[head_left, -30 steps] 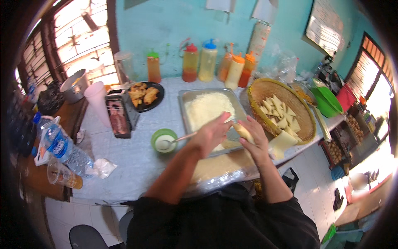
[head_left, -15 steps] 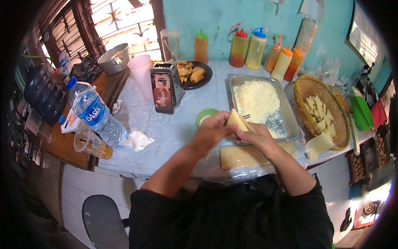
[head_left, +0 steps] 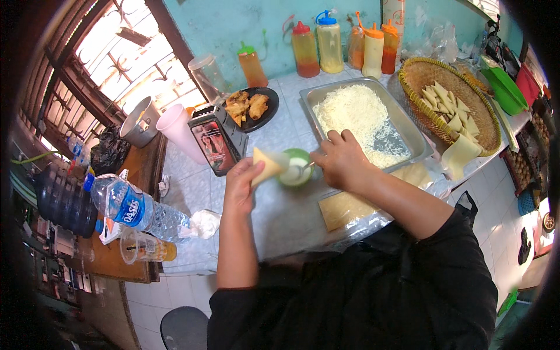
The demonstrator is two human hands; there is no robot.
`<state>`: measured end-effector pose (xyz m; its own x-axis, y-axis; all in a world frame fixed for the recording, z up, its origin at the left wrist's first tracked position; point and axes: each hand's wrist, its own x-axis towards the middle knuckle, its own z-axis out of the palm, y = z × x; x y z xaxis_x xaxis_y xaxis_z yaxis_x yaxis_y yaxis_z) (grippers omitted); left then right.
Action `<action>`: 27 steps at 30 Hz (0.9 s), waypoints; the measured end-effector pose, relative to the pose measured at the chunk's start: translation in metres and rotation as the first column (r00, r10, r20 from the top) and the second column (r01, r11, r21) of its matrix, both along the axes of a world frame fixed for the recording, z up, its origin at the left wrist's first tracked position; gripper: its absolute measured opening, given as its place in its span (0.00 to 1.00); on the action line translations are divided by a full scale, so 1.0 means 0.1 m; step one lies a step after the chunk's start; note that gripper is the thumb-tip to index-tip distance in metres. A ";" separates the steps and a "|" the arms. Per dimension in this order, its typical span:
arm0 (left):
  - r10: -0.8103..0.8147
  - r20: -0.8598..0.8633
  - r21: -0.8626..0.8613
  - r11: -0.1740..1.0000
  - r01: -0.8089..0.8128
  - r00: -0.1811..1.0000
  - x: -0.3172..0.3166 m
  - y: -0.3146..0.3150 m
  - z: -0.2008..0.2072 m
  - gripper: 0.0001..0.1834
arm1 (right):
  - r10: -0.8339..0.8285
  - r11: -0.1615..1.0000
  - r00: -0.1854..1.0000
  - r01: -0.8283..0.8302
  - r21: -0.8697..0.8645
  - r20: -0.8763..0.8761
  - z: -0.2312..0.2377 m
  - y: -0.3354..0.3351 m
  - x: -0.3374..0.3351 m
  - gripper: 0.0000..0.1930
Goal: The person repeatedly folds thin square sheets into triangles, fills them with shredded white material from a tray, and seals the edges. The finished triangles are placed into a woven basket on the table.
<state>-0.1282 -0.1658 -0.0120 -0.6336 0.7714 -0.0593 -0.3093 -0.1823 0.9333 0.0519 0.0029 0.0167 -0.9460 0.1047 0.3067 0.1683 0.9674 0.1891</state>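
My left hand (head_left: 238,185) pinches a folded pale pastry wrapper (head_left: 266,167) between thumb and fingers, left of a small green bowl (head_left: 299,153). White paste or liquid lies in that bowl. My right hand (head_left: 345,162) grips a spoon (head_left: 306,168), its tip down in the bowl. Just beyond the right hand, a metal tray (head_left: 421,150) holds grated white cheese (head_left: 353,114). A stack of square wrappers (head_left: 345,210) in clear plastic lies under my right forearm. Folded triangles (head_left: 446,106) fill part of a woven basket (head_left: 489,114) at the right.
A phone (head_left: 213,144) leans on a stand, beside a black plate (head_left: 268,111) of fried food. Sauce bottles (head_left: 373,52) line the wall. Leftward are a pink cup (head_left: 179,131), a water bottle (head_left: 137,205) and a plastic cup (head_left: 149,245). One wrapper (head_left: 464,154) hangs over the basket's rim.
My hands have parted. The left has carried the folded wrapper leftward; the right has let go of it and brought the spoon into the green bowl. The view has shifted and tilted.
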 end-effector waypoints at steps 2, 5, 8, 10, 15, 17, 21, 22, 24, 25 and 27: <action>0.011 0.005 -0.033 0.999 -0.011 1.000 0.03 0.03 0.02 0.11 | -0.045 0.999 0.997 0.046 -0.009 0.069 0.02 0.02 -0.04 0.13; 0.036 -0.015 -0.051 0.998 -0.037 0.999 0.09 0.02 0.06 0.08 | -0.015 1.000 0.994 0.017 -0.017 0.105 0.05 -0.02 -0.05 0.14; 0.043 -0.024 -0.031 0.999 -0.044 0.999 0.08 0.01 0.02 0.08 | -0.009 1.000 0.984 0.011 -0.008 0.177 0.02 -0.06 -0.07 0.15; 0.051 -0.030 -0.034 0.998 -0.052 0.998 0.07 0.00 0.01 0.09 | -0.011 0.999 0.993 0.017 -0.051 0.114 -0.04 -0.04 -0.06 0.17; 0.064 0.033 -0.022 0.998 -0.063 0.997 0.02 0.01 -0.03 0.12 | -0.061 0.986 0.998 0.057 -0.159 -0.020 -0.10 -0.04 -0.07 0.14; 0.054 0.079 -0.009 0.999 -0.053 0.995 0.03 0.02 -0.01 0.13 | 0.010 0.987 1.000 -0.010 -0.158 -0.003 -0.12 -0.01 -0.08 0.11; 0.058 0.151 0.021 0.998 -0.062 0.987 0.09 0.07 0.01 0.13 | 0.035 0.999 0.988 -0.040 -0.028 -0.148 -0.09 -0.03 -0.07 0.07; 0.059 0.161 0.029 0.997 -0.065 0.985 0.10 0.07 0.02 0.13 | 0.017 1.000 0.985 -0.014 0.019 -0.169 -0.11 -0.04 -0.10 0.07; 0.081 0.163 0.033 0.996 -0.088 0.983 0.11 0.08 -0.01 0.13 | 0.018 1.000 0.982 -0.013 0.027 -0.187 -0.13 -0.05 -0.10 0.07; 0.093 0.165 0.038 0.994 -0.101 0.982 0.11 0.09 -0.02 0.13 | 0.039 0.999 0.983 -0.041 -0.009 -0.181 -0.14 -0.05 -0.09 0.07; 0.078 0.178 0.053 0.995 -0.089 0.981 0.14 0.09 0.03 0.12 | 0.048 0.999 0.975 -0.052 -0.013 -0.218 -0.11 -0.05 -0.06 0.05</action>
<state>-0.1147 -0.1569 -0.0091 -0.6799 0.7218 -0.1298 -0.4485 -0.2693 0.8522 0.0462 -0.0026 0.0054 -0.8612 0.0666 0.5039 0.1550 0.9786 0.1354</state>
